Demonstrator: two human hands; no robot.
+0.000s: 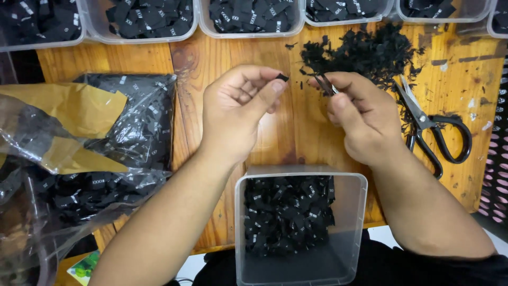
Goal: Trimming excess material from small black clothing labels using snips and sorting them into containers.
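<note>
A clear square plastic tub of small black fabric labels sits nearest; black-handled steel scissors lie right, a clear plastic bag left.

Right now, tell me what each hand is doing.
Left hand: closed, pinching a small black label at its fingertips.
Right hand: closed, holding a thin bunch of black labels.

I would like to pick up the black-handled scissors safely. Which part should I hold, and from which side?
Take the scissors by the black loop handles at the lower right, coming from the right edge of the wooden table. The blades point up-left into the pile of black scraps, and the right hand is close there, so avoid that end.
</note>
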